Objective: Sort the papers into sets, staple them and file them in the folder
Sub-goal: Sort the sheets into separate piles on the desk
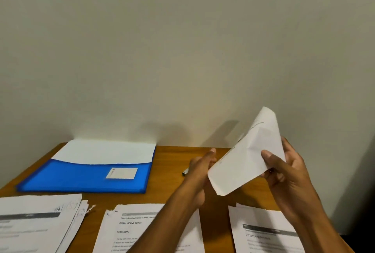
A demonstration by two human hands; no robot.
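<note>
Gripping raised papers [247, 157], right hand [284, 171]; left hand [199, 169] open.

A brown wooden surface [172, 196] fills the lower part of the view, grain running left to right. Its far edge butts straight against a plain off-white wall [182, 49]. Soft grey shadows fall on that wall just above the far edge, near the middle.

Above the brown wooden table [172, 183], the right hand [288, 171] grips a bent white paper set [246, 157]; the left hand [199, 171] is held flat beside it, near the open blue plastic folder [81, 177].
</note>
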